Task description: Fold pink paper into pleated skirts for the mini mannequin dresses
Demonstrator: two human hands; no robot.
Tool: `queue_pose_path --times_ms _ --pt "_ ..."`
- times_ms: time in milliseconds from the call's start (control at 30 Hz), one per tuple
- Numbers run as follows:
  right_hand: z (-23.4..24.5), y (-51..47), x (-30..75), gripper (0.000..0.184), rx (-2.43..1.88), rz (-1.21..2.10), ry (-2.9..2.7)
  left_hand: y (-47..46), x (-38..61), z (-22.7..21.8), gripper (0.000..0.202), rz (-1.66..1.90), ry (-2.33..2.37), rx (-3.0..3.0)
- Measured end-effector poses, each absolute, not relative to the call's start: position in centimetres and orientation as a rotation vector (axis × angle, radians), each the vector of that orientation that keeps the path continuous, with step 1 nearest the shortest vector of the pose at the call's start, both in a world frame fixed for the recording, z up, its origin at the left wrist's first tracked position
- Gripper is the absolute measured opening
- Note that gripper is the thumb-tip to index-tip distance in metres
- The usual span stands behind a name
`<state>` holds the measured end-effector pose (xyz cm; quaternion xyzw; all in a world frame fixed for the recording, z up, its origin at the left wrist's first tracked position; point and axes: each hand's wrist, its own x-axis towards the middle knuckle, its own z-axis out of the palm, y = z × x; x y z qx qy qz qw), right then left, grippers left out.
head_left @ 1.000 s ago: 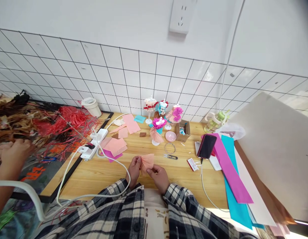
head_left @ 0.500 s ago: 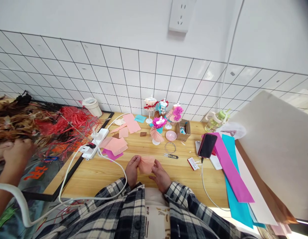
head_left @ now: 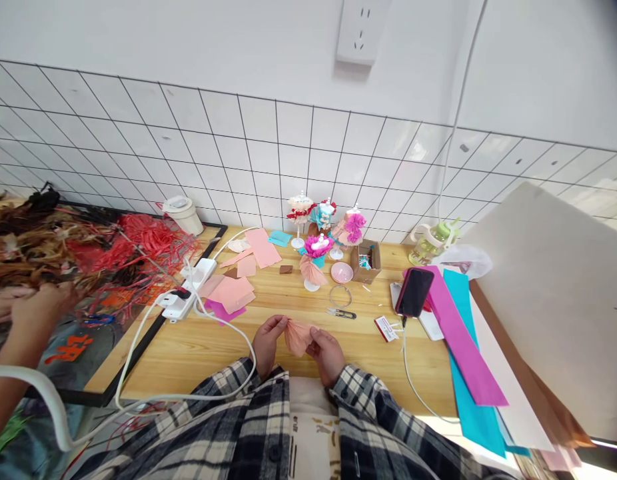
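Between my hands is a piece of peach crepe paper (head_left: 297, 339), gathered into pleats at its upper left and fanning out below. My left hand (head_left: 267, 343) pinches the gathered corner between thumb and fingers. On the other side my right hand (head_left: 327, 353) grips the right edge, thumb on top. Just beyond stands a small dress form in a peach and magenta paper dress (head_left: 313, 270). Several more dressed forms, one with a magenta paper flower (head_left: 355, 227), stand behind it. Thread snips (head_left: 341, 313) and a wire ring (head_left: 340, 296) lie ahead of my right hand.
Cut peach paper sheets (head_left: 233, 293) lie to the left by a power strip (head_left: 191, 290), its white cable looping near my left arm. A phone (head_left: 414, 292) and long paper strips (head_left: 463, 333) are right. A co-worker's hands (head_left: 38, 303) work far left.
The paper has gone from a flatter sheet to a more bunched, fanned shape. My right fingers have closed in on its right edge. The co-worker's hands have shifted slightly.
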<state>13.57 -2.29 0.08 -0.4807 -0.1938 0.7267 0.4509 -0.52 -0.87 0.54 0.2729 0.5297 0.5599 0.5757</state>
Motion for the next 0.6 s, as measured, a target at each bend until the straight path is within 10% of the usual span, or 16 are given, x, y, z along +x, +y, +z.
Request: queue_pose_path --times_ms 600 --pt "3.7 -0.3 16.1 0.057 -1.290 1.099 -1.563 -1.5 -1.0 1.3 0.028 1.059 1.270 1.227"
